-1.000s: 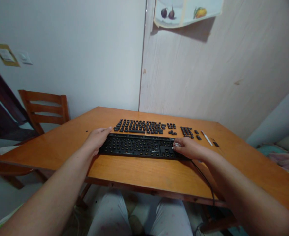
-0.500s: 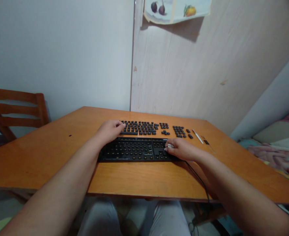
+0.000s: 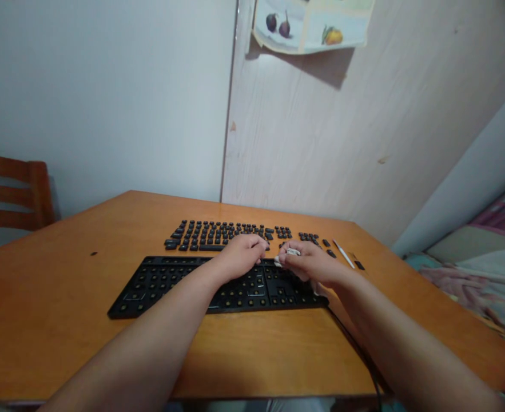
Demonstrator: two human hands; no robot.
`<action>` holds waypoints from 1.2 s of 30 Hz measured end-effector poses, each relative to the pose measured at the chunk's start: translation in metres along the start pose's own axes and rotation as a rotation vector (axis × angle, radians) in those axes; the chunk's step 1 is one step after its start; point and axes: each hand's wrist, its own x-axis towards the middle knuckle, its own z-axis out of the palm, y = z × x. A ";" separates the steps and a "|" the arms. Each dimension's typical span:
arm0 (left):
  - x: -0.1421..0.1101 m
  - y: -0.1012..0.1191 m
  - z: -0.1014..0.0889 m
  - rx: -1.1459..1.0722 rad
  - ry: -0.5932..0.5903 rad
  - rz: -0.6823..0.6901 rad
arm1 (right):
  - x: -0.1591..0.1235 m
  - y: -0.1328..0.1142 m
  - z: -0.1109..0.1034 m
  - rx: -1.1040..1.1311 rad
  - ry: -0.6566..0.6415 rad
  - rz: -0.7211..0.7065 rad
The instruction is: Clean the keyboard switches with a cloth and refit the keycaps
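A black keyboard (image 3: 235,300) with its keycaps off lies on the wooden table, showing rows of bare key posts. Above its far edge, near the middle, is my left hand (image 3: 244,256), its fingers curled and closed; what they hold, if anything, is hidden. Close by on the right, my right hand (image 3: 307,262) is closed around a crumpled white tissue (image 3: 293,252) over the keyboard's number-pad end. Part of the tissue hangs below the palm. Behind the keyboard, the loose black keycaps (image 3: 209,234) are laid out in keyboard order.
A white pen-like stick (image 3: 344,253) and a small black piece with thin wires (image 3: 359,265) lie right of the keycaps. A black cable (image 3: 357,343) runs off the table's front edge. There is a wooden chair (image 3: 40,194) at left and bedding (image 3: 462,286) at right.
My left hand has moved right from the keyboard's far left corner toward my right hand. My right hand keeps the tissue and sits nearer the keyboard's far edge. The view has shifted.
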 end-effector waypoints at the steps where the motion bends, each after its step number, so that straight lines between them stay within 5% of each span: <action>1: -0.003 -0.001 0.003 -0.087 -0.011 -0.037 | 0.001 0.000 0.003 0.030 0.004 -0.018; 8: -0.020 0.009 0.013 -0.289 -0.103 -0.184 | 0.002 0.007 0.022 0.210 0.044 -0.120; 15: -0.023 0.014 0.021 -0.449 -0.003 -0.242 | -0.001 0.012 0.027 0.214 0.079 -0.154; 22: -0.024 0.014 0.021 -0.545 0.072 -0.300 | -0.007 0.011 0.029 -0.248 0.192 -0.421; 26: -0.024 0.016 0.020 -0.559 0.089 -0.317 | -0.013 0.007 0.025 -0.478 0.155 -0.458; 36: -0.025 0.016 0.016 -0.478 -0.018 -0.274 | -0.017 0.009 0.027 -0.381 0.209 -0.436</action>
